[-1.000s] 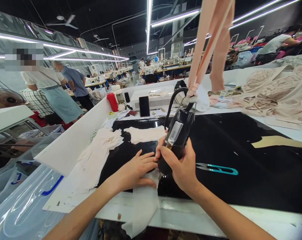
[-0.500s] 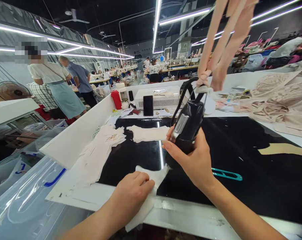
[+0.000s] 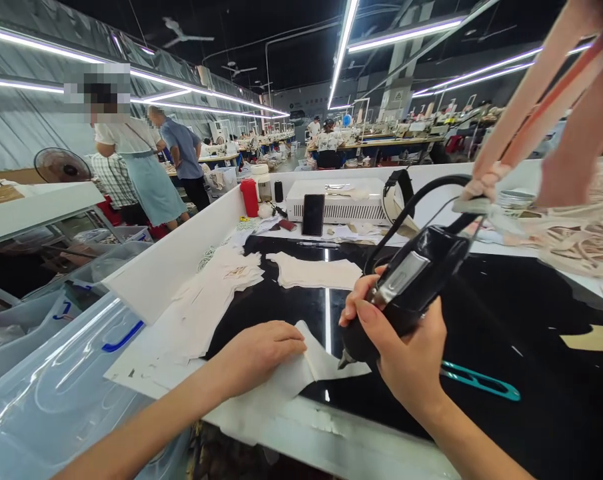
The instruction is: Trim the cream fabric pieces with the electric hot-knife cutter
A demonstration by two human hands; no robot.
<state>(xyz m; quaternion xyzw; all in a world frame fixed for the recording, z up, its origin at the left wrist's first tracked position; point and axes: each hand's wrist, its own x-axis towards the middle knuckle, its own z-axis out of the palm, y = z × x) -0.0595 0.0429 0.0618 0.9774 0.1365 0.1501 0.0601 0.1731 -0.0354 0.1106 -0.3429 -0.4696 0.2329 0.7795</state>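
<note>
My right hand (image 3: 406,347) grips a black corded hand tool (image 3: 406,280) with a silver plate on its side and a narrow metal tip. The tool is tilted, its tip down at a white fabric piece (image 3: 326,363) near the front edge of the black tabletop (image 3: 481,313). Knotted pink fabric strips (image 3: 521,127) run up from the tool's rear. On the fabric's left part lies my left hand (image 3: 268,347), fingers closed and bent over it. Some of the cloth hangs over the front edge. Whether the tip touches the cloth I cannot tell.
Pale fabric pieces lie stacked at left (image 3: 206,300) and back (image 3: 316,270). A teal slotted tool (image 3: 481,383) lies at right. Behind stand a phone (image 3: 313,215), a white vented box (image 3: 341,198) and a red container (image 3: 249,197). People stand at far left.
The view has swung left. The tool has tilted further, its rear end now leaning right. My left hand has shifted on the fabric, and the cloth lies more spread beneath the tip.
</note>
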